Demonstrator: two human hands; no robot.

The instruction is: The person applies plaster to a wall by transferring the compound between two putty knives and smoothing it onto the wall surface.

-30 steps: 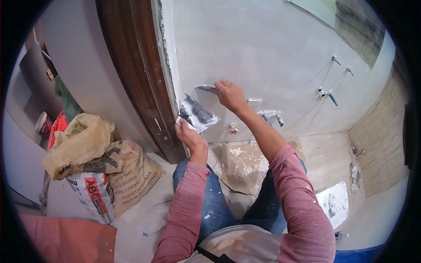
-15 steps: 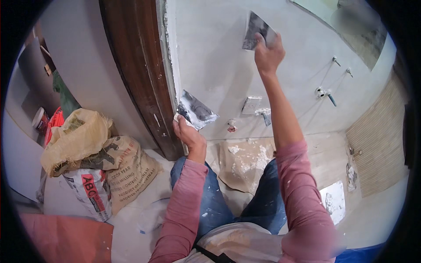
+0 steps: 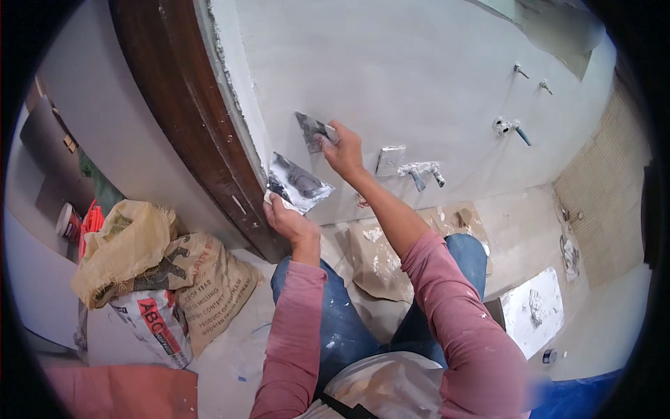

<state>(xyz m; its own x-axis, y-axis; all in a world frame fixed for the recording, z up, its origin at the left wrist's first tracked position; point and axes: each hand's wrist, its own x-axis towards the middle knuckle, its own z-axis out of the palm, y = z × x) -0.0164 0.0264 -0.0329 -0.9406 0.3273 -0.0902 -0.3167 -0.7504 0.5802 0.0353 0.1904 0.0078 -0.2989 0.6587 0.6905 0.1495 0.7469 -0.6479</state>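
In my left hand (image 3: 287, 222) I grip a wide putty knife (image 3: 299, 183) smeared with white compound, beside the white plaster edge of the dark wooden door frame (image 3: 188, 112). My right hand (image 3: 342, 150) is closed on a second metal putty knife (image 3: 307, 128), held against or just off the grey plastered wall (image 3: 391, 77), up and right of the left one. Below and right of it are a square wall plate (image 3: 390, 160) and plaster-caked pipe fittings (image 3: 422, 174); a red fitting is partly hidden by my right forearm.
Burlap and plastic sacks (image 3: 216, 300) are piled at the left beside a bucket (image 3: 68, 222). Brown paper (image 3: 377, 272) with white splatter lies between my knees. A white board (image 3: 534, 314) is at the lower right. Capped pipe stubs (image 3: 520, 136) stick out of the wall at the right.
My right hand went up the wall half a second ago and is now back down beside the left knife. My left hand stays by the frame; the view has shifted slightly.
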